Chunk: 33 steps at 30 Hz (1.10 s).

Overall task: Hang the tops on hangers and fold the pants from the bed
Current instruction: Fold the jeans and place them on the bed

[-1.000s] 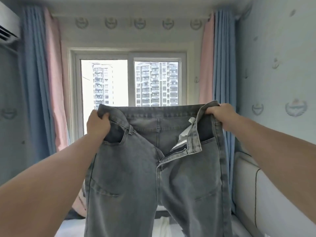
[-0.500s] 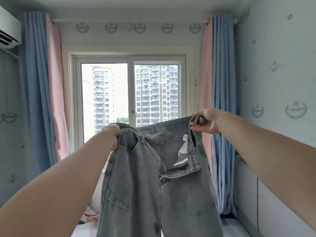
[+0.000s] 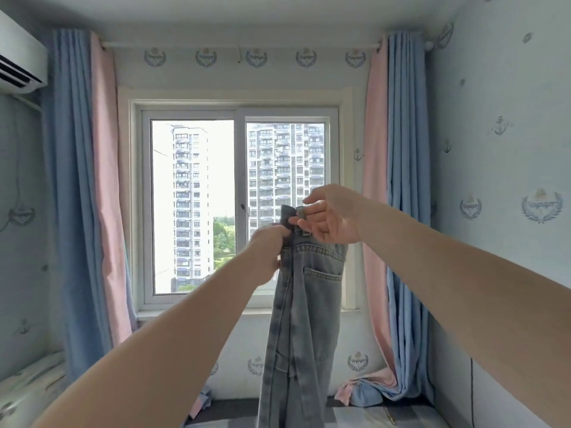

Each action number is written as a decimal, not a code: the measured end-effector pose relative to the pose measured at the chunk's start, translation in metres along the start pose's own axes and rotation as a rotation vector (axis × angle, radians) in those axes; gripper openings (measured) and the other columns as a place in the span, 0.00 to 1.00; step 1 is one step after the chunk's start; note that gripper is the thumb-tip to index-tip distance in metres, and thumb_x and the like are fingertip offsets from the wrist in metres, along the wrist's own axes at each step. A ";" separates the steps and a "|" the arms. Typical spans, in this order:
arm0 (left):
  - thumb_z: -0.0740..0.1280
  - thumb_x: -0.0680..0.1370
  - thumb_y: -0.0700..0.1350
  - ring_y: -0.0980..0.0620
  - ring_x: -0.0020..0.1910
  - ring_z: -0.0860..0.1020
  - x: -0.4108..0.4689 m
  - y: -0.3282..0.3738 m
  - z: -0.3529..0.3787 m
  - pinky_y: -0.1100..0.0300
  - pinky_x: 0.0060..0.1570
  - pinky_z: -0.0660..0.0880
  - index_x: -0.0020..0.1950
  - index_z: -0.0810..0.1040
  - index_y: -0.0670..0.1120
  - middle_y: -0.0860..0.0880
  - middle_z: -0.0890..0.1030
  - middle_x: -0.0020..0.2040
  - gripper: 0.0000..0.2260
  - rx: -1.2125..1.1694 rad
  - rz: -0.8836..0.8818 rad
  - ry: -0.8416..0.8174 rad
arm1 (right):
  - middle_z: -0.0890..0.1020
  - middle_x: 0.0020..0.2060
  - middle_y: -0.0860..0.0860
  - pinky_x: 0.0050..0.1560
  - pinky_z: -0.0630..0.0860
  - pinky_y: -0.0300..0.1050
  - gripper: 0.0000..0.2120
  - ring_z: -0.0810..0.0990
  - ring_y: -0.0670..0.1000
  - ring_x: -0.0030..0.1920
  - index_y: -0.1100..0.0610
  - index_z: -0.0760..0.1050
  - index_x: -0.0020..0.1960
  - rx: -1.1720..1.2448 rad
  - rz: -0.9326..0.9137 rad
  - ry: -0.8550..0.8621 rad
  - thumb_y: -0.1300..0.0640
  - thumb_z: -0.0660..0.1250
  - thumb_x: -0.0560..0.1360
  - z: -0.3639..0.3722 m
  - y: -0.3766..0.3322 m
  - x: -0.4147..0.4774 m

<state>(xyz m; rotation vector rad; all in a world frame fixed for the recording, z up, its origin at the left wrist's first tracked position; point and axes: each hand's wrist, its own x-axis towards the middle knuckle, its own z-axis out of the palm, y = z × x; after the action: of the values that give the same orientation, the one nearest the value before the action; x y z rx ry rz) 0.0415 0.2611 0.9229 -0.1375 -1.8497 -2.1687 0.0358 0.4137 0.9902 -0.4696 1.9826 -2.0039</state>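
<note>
Left hand and right hand pinch the jeans waistband, arms outstretched

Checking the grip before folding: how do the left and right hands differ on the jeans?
The left hand is lower, curled like a fist on the waistband of the jeans, its back toward the camera. The right hand is higher, pinching the waistband loosely, palm showing. Both hold the same waistband, close together.
</note>
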 end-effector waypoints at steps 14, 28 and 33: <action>0.68 0.77 0.31 0.40 0.48 0.85 0.007 -0.027 -0.012 0.47 0.46 0.83 0.59 0.79 0.41 0.40 0.85 0.52 0.13 0.009 0.187 -0.019 | 0.82 0.58 0.50 0.52 0.78 0.44 0.10 0.80 0.52 0.58 0.54 0.78 0.59 -0.461 -0.560 0.467 0.54 0.67 0.78 -0.035 0.015 -0.006; 0.68 0.79 0.37 0.41 0.49 0.85 0.005 0.030 -0.095 0.50 0.41 0.82 0.63 0.80 0.43 0.40 0.85 0.56 0.12 -0.086 0.093 -0.081 | 0.85 0.56 0.58 0.57 0.80 0.53 0.26 0.84 0.57 0.56 0.63 0.78 0.65 0.068 -0.093 0.069 0.56 0.76 0.70 -0.024 0.107 0.022; 0.68 0.79 0.35 0.41 0.55 0.83 0.005 0.060 -0.152 0.45 0.56 0.80 0.63 0.79 0.47 0.43 0.85 0.57 0.15 0.023 0.220 0.007 | 0.87 0.46 0.56 0.40 0.83 0.43 0.12 0.87 0.51 0.42 0.61 0.81 0.56 -0.064 -0.277 0.274 0.62 0.75 0.73 0.028 0.068 0.032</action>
<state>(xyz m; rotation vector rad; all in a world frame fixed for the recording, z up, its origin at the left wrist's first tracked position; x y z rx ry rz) 0.0708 0.1034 0.9545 -0.3124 -1.7639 -1.9959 0.0166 0.3732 0.9232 -0.5347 2.2560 -2.2820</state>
